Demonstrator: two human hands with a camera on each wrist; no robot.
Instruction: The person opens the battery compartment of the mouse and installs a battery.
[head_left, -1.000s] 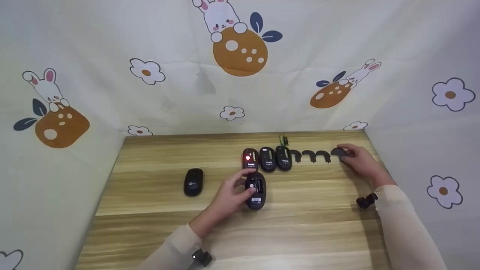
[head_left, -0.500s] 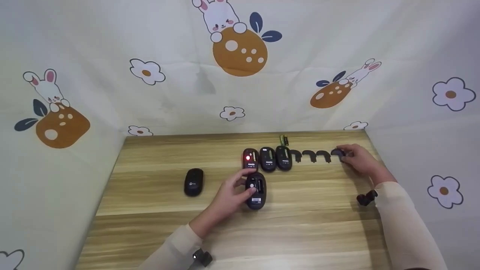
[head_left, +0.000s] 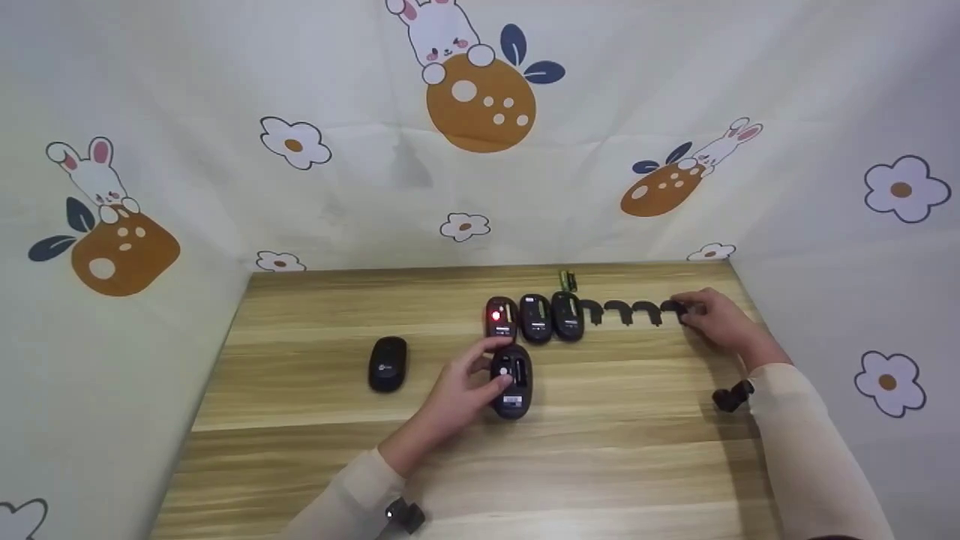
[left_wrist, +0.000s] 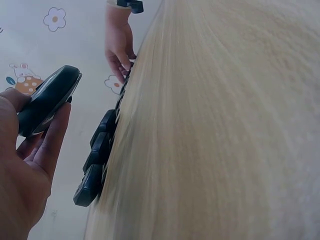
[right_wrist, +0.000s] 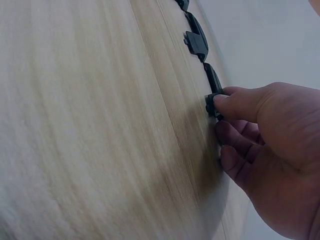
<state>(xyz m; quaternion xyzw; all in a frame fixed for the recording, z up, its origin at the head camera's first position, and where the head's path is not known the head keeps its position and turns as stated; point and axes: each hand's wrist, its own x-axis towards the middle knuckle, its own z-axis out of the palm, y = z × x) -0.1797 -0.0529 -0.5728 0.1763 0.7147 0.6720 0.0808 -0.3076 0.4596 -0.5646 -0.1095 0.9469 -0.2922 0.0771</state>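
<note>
Okay, remote check: left hand [head_left: 461,390] grips a mouse [head_left: 516,384] between thumb and fingers, off the table [head_left: 600,457], underside up, presumably so I can see its dark battery slot. Lone mouse [head_left: 388,364] sits right side up, well left of those fingers, probably to stay out of the way. Just beyond the left fingertips, three upturned mice [head_left: 536,319] stand side by side, cells showing; looks like deliberate grouping. Right hand [head_left: 720,322] pinches the end cover [head_left: 673,307], in line with three battery covers [head_left: 619,311], likely for neat spacing. Farthest, loose batteries [head_left: 568,281] lie between both hands' fingertips.
</note>
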